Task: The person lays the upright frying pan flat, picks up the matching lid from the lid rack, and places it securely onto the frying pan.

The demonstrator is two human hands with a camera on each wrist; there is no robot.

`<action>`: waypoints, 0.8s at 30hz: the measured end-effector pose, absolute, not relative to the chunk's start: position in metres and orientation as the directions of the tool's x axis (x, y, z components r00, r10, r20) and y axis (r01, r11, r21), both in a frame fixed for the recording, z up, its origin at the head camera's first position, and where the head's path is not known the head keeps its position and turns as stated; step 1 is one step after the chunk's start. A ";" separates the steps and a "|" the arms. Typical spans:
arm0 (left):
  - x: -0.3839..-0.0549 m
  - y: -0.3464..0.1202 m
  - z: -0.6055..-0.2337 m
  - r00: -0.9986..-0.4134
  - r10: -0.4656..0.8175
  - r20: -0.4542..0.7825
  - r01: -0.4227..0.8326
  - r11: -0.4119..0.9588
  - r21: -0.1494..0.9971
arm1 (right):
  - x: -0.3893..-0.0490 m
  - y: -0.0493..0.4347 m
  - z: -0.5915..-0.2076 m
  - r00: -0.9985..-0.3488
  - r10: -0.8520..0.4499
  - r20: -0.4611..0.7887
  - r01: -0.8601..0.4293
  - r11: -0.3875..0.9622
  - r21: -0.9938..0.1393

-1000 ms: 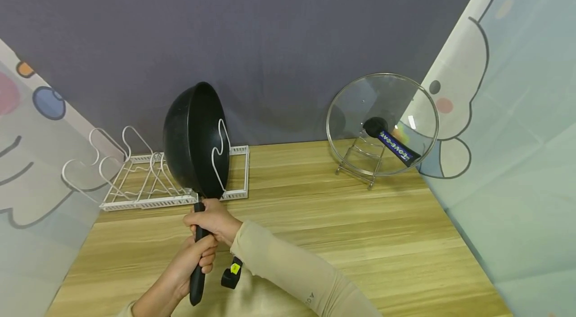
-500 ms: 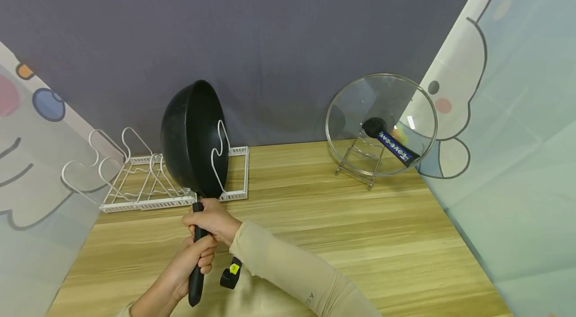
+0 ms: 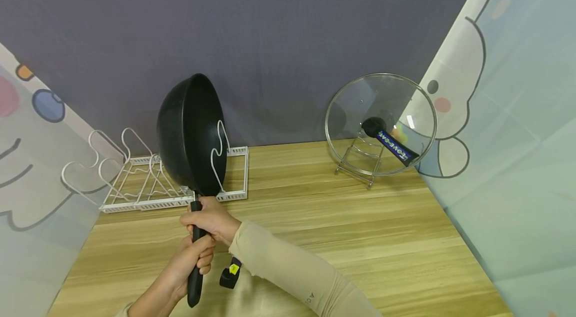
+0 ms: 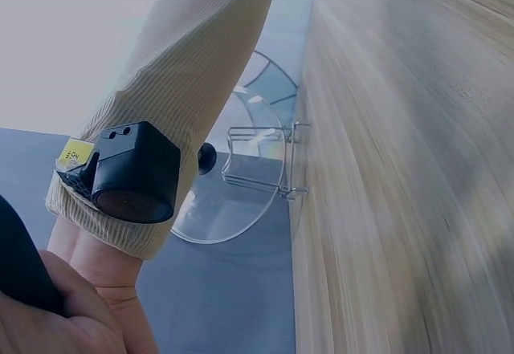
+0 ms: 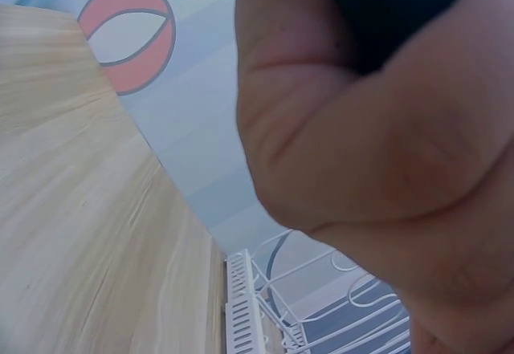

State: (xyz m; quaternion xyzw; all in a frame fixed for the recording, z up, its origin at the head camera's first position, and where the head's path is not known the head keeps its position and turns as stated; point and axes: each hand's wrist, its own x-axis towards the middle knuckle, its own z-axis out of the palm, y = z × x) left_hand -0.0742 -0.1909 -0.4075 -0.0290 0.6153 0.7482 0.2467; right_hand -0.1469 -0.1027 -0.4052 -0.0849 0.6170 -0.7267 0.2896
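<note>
A deep black wok (image 3: 173, 132) stands on its side in a white wire rack (image 3: 157, 203), its open face turned right behind one of the rack's curved wires. Its long black handle (image 3: 195, 284) points toward me. My left hand (image 3: 191, 259) grips the handle at its middle. Above it, my right hand (image 3: 211, 218) grips the handle close to the wok's rim. In the left wrist view the dark handle (image 4: 24, 266) shows at the left edge against the palm. In the right wrist view, curled fingers (image 5: 385, 145) fill much of the frame, with the rack (image 5: 245, 314) below.
At the right back, a glass lid (image 3: 346, 107) with a black handle (image 3: 396, 147) leans in a small metal stand (image 3: 360, 172). A dark wall (image 3: 279, 47) closes off the back of the wooden table (image 3: 337, 227). Printed panels (image 3: 517, 157) flank both sides.
The wok has risen slightly and shifted a little to the left in the rack. Both hands keep their grip on the handle and have moved slightly left with it.
</note>
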 end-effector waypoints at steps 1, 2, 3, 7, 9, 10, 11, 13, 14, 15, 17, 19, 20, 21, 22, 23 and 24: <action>-0.074 -0.191 -0.407 -0.877 0.336 -0.344 -0.402 -0.121 0.907 | -0.147 -0.102 -0.404 -0.815 -0.530 -0.233 0.315 -0.068 -0.947; -0.074 -0.191 -0.407 -0.878 0.337 -0.341 -0.399 -0.120 0.909 | -0.147 -0.102 -0.404 -0.814 -0.534 -0.230 0.310 -0.064 -0.949; -0.074 -0.191 -0.407 -0.879 0.335 -0.339 -0.397 -0.121 0.910 | -0.147 -0.102 -0.403 -0.811 -0.540 -0.225 0.306 -0.064 -0.950; -0.074 -0.190 -0.405 -0.885 0.326 -0.334 -0.389 -0.122 0.913 | -0.148 -0.101 -0.400 -0.804 -0.557 -0.206 0.284 -0.055 -0.957; -0.074 -0.190 -0.404 -0.888 0.320 -0.331 -0.385 -0.121 0.915 | -0.148 -0.101 -0.399 -0.808 -0.554 -0.199 0.271 -0.049 -0.961; -0.074 -0.190 -0.403 -0.888 0.318 -0.331 -0.384 -0.119 0.916 | -0.148 -0.101 -0.398 -0.811 -0.552 -0.194 0.263 -0.047 -0.964; -0.074 -0.189 -0.403 -0.889 0.316 -0.331 -0.382 -0.116 0.917 | -0.148 -0.101 -0.398 -0.814 -0.548 -0.193 0.258 -0.044 -0.965; -0.074 -0.189 -0.402 -0.892 0.313 -0.326 -0.376 -0.113 0.920 | -0.148 -0.101 -0.396 -0.822 -0.537 -0.188 0.247 -0.040 -0.968; -0.074 -0.189 -0.401 -0.894 0.312 -0.323 -0.372 -0.114 0.921 | -0.148 -0.101 -0.395 -0.826 -0.531 -0.187 0.241 -0.033 -0.970; -0.074 -0.189 -0.401 -0.896 0.311 -0.317 -0.368 -0.117 0.923 | -0.148 -0.101 -0.395 -0.829 -0.527 -0.187 0.239 -0.032 -0.970; -0.073 -0.189 -0.400 -0.901 0.303 -0.310 -0.360 -0.124 0.925 | -0.147 -0.101 -0.393 -0.832 -0.522 -0.187 0.238 -0.032 -0.971; -0.073 -0.189 -0.399 -0.903 0.315 -0.293 -0.349 -0.139 0.927 | -0.146 -0.101 -0.391 -0.834 -0.518 -0.188 0.238 -0.030 -0.971; -0.072 -0.189 -0.399 -0.903 0.322 -0.283 -0.342 -0.143 0.929 | -0.146 -0.101 -0.390 -0.834 -0.520 -0.186 0.237 -0.034 -0.971; -0.072 -0.189 -0.399 -0.904 0.327 -0.275 -0.336 -0.146 0.931 | -0.145 -0.101 -0.390 -0.834 -0.522 -0.180 0.235 -0.042 -0.971; -0.072 -0.189 -0.399 -0.905 0.332 -0.267 -0.329 -0.147 0.933 | -0.145 -0.101 -0.389 -0.833 -0.525 -0.174 0.233 -0.048 -0.971; -0.072 -0.190 -0.398 -0.905 0.338 -0.258 -0.322 -0.148 0.935 | -0.145 -0.101 -0.388 -0.833 -0.527 -0.167 0.230 -0.056 -0.972; -0.071 -0.190 -0.398 -0.904 0.346 -0.250 -0.316 -0.149 0.937 | -0.145 -0.101 -0.388 -0.833 -0.529 -0.160 0.226 -0.062 -0.972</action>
